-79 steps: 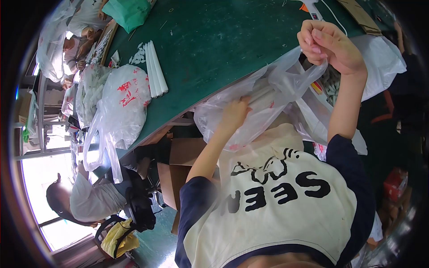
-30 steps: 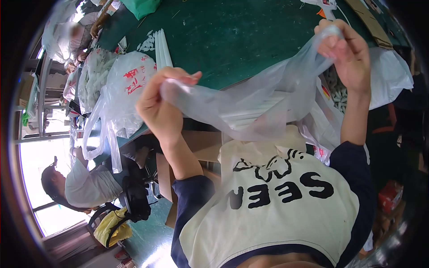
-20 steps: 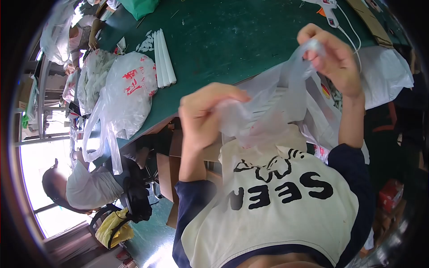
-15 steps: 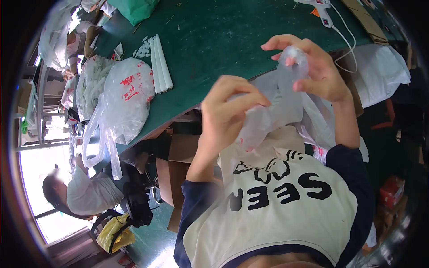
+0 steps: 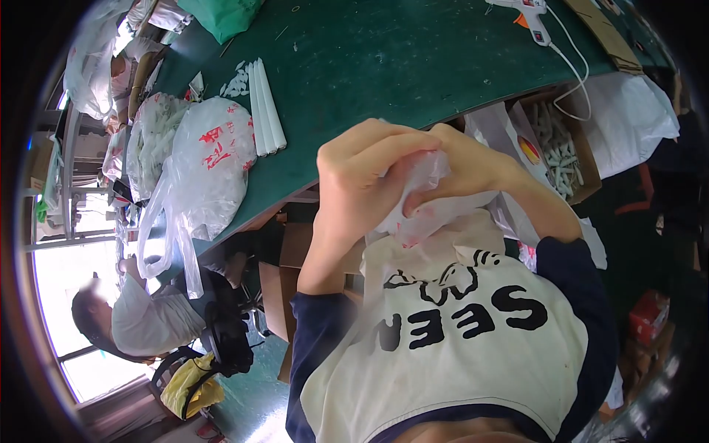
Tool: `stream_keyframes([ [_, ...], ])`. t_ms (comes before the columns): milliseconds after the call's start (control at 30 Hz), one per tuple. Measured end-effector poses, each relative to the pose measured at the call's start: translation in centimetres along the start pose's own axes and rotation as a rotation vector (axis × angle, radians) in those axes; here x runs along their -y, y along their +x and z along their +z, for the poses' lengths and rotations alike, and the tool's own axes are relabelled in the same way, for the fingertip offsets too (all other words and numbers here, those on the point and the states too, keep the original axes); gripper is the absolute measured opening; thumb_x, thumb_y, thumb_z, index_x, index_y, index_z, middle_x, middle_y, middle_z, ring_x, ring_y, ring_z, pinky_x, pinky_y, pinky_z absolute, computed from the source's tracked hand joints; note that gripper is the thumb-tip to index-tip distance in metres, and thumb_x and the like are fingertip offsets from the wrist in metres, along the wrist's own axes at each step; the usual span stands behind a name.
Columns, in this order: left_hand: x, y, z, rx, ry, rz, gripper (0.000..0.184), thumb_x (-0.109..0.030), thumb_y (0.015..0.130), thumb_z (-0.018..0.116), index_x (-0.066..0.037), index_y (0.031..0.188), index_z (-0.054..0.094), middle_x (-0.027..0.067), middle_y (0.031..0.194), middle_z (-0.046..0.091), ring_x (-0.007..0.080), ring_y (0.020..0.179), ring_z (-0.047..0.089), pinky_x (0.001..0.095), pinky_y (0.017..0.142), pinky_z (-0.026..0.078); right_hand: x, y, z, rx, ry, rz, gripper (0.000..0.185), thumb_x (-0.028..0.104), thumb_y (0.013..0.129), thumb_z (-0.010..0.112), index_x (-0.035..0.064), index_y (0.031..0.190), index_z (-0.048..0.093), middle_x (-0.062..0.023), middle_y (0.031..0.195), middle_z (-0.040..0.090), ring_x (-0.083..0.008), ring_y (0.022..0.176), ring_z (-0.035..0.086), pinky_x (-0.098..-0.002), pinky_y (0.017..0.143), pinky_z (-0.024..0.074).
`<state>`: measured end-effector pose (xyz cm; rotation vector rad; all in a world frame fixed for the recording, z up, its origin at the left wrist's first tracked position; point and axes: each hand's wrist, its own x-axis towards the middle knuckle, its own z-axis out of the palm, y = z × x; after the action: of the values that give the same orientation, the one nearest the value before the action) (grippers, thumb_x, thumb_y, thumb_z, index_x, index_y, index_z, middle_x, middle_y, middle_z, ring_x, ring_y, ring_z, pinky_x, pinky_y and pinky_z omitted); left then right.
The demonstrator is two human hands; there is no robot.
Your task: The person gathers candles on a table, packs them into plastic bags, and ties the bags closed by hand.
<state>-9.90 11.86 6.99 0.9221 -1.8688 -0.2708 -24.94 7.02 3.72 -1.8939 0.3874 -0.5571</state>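
Close together in front of my chest, my left hand and my right hand are closed on the gathered top of a translucent plastic bag with red print. The fingers meet and partly hide the plastic. The bag hangs against my shirt, and its contents are hidden behind my hands. On the green table, several white sticks lie side by side at the left, next to small white pieces.
A full plastic bag with red print sits at the table's left edge. A white glue gun with a cord lies at the back right. An open box of small pieces stands right. Cardboard is below. Another person sits at the left.
My hands were apart, stretching the bag between them; they have come together at its top. Earlier, white sticks showed inside the bag. The box of small pieces at the right is now more visible.
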Motion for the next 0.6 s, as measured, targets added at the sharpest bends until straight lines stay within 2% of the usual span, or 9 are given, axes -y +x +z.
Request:
stream_keyframes([
  [33,0.2,0.0,0.0,0.021,0.007,0.019,0.022,0.006,0.059,0.064,-0.007,0.077,0.064,0.0049,0.072,0.061,0.0183,0.058,0.056,0.0253,0.049,0.045,-1.2,0.2,0.6,0.002,0.027,-0.072,0.036,0.025,0.064,0.072,0.0053,0.091,0.059,-0.0083,0.059,0.054,-0.0156,0.055,0.052,-0.0264,0.053,0.0409],
  [100,0.5,-0.1,-0.3,0.1,-0.053,-0.002,0.023,0.011,0.062,0.059,-0.003,0.08,0.064,0.0073,0.077,0.063,0.0171,0.066,0.057,0.0242,0.056,0.045,-3.0,0.3,1.8,-0.101,0.036,-0.102,0.026,0.029,0.073,0.065,0.0049,0.082,0.061,-0.0066,0.056,0.052,-0.0149,0.05,0.05,-0.0268,0.052,0.0403],
  [133,0.8,-0.2,-0.5,0.14,-0.082,-0.013,0.024,0.013,0.063,0.057,-0.001,0.081,0.064,0.0084,0.079,0.063,0.0165,0.07,0.058,0.0236,0.06,0.046,-3.0,0.3,1.8,-0.086,0.04,-0.044,0.026,0.031,0.076,0.061,0.005,0.08,0.062,-0.0058,0.055,0.051,-0.0143,0.048,0.049,-0.0268,0.051,0.0398],
  [167,1.2,-0.3,-0.7,0.136,-0.089,-0.024,0.024,0.012,0.063,0.058,-0.001,0.083,0.064,0.0087,0.082,0.063,0.017,0.072,0.058,0.0245,0.062,0.045,-2.7,0.5,1.7,-0.071,0.044,0.013,0.029,0.033,0.08,0.056,0.0051,0.078,0.062,-0.005,0.053,0.049,-0.0138,0.046,0.047,-0.0269,0.05,0.0393],
  [233,2.5,-0.6,-1.1,0.131,-0.104,-0.042,0.024,0.009,0.064,0.061,-0.001,0.086,0.064,0.0093,0.087,0.064,0.018,0.078,0.057,0.0263,0.068,0.045,-1.6,0.0,0.4,0.088,0.046,0.273,0.037,0.038,0.087,0.045,0.0059,0.079,0.062,-0.0035,0.049,0.046,-0.0122,0.043,0.044,-0.0266,0.048,0.0379],
  [333,2.8,-2.0,-1.2,0.132,-0.1,-0.222,0.028,0.0,0.062,0.067,-0.005,0.09,0.064,0.0081,0.091,0.064,0.0218,0.084,0.056,0.0296,0.068,0.046,-1.5,-0.8,0.0,-0.008,0.195,0.415,0.05,0.045,0.09,0.033,0.0058,0.08,0.062,-0.0018,0.046,0.041,-0.0099,0.042,0.042,-0.0256,0.046,0.0364],
  [467,3.5,-3.3,-0.8,0.131,-0.058,-0.325,0.024,-0.001,0.064,0.066,-0.004,0.088,0.064,0.0076,0.082,0.063,0.0212,0.076,0.058,0.029,0.063,0.046,-2.3,-1.0,0.3,0.006,0.29,0.366,0.052,0.045,0.091,0.029,0.0043,0.077,0.06,-0.0015,0.049,0.044,-0.0098,0.043,0.043,-0.0244,0.044,0.0375],
  [600,3.6,-3.7,-0.2,0.118,0.047,-0.299,0.016,0.001,0.065,0.065,-0.003,0.081,0.063,0.0086,0.076,0.061,0.0217,0.071,0.058,0.0282,0.058,0.046,-2.0,-1.3,-0.1,-0.025,0.311,0.354,0.049,0.043,0.092,0.03,0.0036,0.079,0.057,-0.0019,0.052,0.046,-0.0103,0.046,0.048,-0.024,0.045,0.0406],
])
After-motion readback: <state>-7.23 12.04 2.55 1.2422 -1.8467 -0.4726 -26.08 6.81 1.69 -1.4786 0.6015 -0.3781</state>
